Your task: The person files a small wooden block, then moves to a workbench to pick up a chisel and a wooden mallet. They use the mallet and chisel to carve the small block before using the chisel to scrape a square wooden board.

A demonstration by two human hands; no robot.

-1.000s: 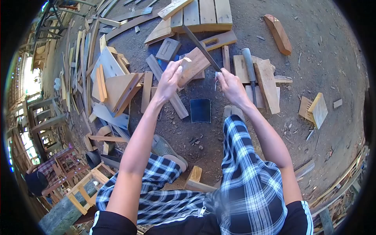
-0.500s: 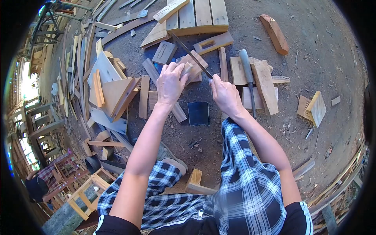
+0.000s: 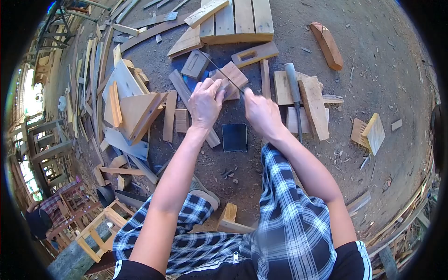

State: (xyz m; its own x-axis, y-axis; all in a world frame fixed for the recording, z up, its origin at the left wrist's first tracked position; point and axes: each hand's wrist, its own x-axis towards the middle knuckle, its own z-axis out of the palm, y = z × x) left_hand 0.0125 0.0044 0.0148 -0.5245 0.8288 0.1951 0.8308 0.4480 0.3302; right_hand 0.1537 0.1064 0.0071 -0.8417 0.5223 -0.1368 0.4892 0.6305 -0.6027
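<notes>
My left hand [image 3: 206, 103] is closed, thumb and fingers pressed round a small piece of wood that they mostly hide. Beneath its fingertips lies a reddish wooden block [image 3: 235, 74]. In my right fist [image 3: 261, 112] is the end of a long thin metal blade [image 3: 217, 66], which slants up and left across the block, close by the left fingers. A grey brick-like block [image 3: 195, 64] sits just beyond the left hand. Behind the blade is a wooden piece with a long slot [image 3: 254, 54]. On the ground between my forearms lies a dark square patch [image 3: 234, 137].
To the right, a chisel-like tool with a grey handle [image 3: 292, 81] rests against wood offcuts [image 3: 313, 107]. A slatted wooden piece [image 3: 235, 23] stands ahead. Boards [image 3: 140, 112] are heaped at left, near small wooden frames [image 3: 100, 228]. Another person [image 3: 42, 221] is at far lower left.
My right hand has moved slightly up and left, and the blade has shifted left with it and lies lower at its tip. The left hand stays nearly in place, its fingers now covering the small wood piece more.
</notes>
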